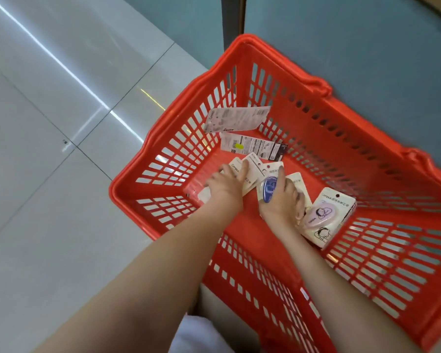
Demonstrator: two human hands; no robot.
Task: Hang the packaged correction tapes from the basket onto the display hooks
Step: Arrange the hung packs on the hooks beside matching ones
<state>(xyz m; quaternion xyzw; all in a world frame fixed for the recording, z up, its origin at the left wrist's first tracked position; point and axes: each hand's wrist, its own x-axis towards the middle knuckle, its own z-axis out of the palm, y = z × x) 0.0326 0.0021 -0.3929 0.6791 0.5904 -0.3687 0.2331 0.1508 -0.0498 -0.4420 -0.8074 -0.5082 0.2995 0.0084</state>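
While both bare forearms reach down from the near edge, the red basket (354,115) stands on the floor, partly on pale glossy tiles (49,123) and partly on a teal surface (341,34). A dark post (233,14) rises just behind its far-left corner.

All the packaged correction tapes lie on the basket's bottom. The right hand (281,200) is near the middle of the basket, thumb and fingers curled round a blue correction tape pack (268,188), whose white card sticks out toward the far wall. Beneath and just right of that hand another white-carded pack (297,180) shows only in part.

The left hand (225,186) lies back-up just beside the right one, toward the left wall, on a fan of white cards (253,167). Its thumb is laid along one card. Its fingers are blurred, so I cannot tell whether they close round the cards or only press on them.

A lilac correction tape pack (326,215) leans against the right part of the near wall, tilted, with its hang hole pointing to the far side. Toward the far-left corner two long cards lie apart from the hands: a pale printed card (236,119) propped against the left wall, and a card with a black end (252,147) just below it.

A bit of white cloth (196,335) shows between the forearms at the bottom.
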